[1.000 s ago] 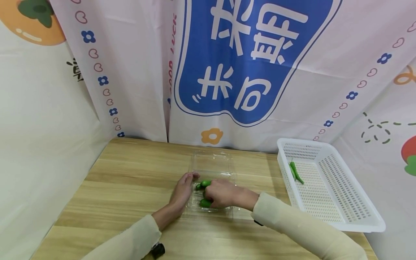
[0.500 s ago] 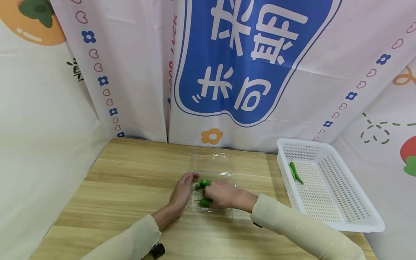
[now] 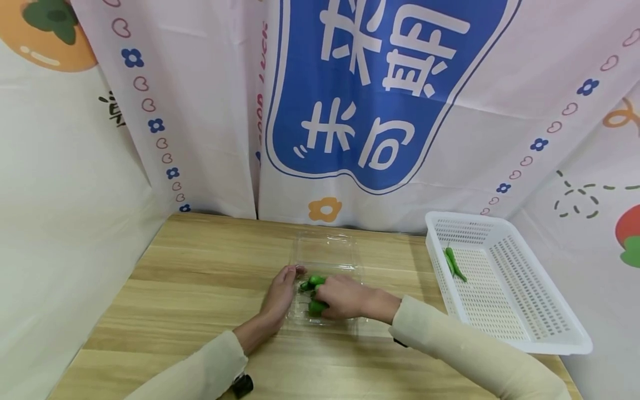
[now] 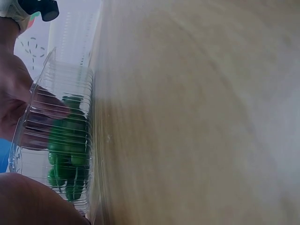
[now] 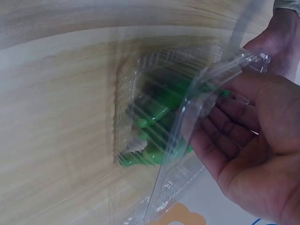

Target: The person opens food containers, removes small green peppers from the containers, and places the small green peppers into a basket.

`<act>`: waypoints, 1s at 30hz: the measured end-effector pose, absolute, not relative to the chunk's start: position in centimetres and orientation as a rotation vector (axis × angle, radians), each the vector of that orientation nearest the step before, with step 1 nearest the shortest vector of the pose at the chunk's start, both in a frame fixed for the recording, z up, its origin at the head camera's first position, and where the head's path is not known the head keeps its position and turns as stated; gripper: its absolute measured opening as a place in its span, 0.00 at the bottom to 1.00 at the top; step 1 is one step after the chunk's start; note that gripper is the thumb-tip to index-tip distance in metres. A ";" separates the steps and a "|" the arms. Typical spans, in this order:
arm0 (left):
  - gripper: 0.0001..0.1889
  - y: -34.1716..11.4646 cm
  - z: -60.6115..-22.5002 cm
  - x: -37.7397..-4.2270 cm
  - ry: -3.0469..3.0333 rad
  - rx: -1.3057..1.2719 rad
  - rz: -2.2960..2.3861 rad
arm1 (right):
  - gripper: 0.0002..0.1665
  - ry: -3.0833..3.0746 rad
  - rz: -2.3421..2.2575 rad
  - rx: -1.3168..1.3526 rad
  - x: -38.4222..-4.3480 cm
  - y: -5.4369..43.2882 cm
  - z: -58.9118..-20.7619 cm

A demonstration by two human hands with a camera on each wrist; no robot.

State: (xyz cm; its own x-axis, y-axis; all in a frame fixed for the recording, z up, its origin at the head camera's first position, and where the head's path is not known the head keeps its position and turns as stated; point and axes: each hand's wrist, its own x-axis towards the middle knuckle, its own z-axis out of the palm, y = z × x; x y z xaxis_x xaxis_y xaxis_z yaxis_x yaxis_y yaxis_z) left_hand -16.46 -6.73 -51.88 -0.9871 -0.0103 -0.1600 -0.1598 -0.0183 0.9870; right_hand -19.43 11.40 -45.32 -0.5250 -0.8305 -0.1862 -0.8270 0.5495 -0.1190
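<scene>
A clear plastic clamshell box (image 3: pixel 327 321) lies with its lid back on the table, several green chili peppers (image 3: pixel 316 280) inside. My right hand (image 3: pixel 345 298) reaches down into it, fingers curled, and grips a green chili pepper (image 3: pixel 317 308) near the front wall. The right wrist view shows that hand's fingers (image 5: pixel 220 131) bent over the box's rim, their tips partly hidden behind the ribbed plastic. Along the box's left side rests my left hand (image 3: pixel 280 294), fingers extended against the wall. Its near part (image 4: pixel 37 204) fills the lower corner of the left wrist view.
A white perforated basket (image 3: pixel 500 291) stands on the right of the wooden table (image 3: pixel 200 289), with green chili peppers (image 3: pixel 454 265) near its left wall. Printed cloth (image 3: pixel 220 139) hangs behind the table.
The chili pepper at my right fingertips has shifted slightly back and right within the box. My left hand stays at the box's side.
</scene>
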 end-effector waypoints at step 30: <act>0.23 -6.9 -51.8 -16.4 2.119 -0.182 2.137 | 0.13 2.538 -0.197 -1.487 -19.1 12.9 -41.7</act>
State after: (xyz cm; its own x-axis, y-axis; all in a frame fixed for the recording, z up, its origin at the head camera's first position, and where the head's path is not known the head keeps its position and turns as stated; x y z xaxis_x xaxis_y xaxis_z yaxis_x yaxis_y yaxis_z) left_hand -16.39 -6.89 -51.84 -0.9847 0.0049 -0.1743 -0.1744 -0.0079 0.9847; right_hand -19.11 12.93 -41.72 -0.4777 -0.8730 -0.0985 -0.8473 0.4874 -0.2110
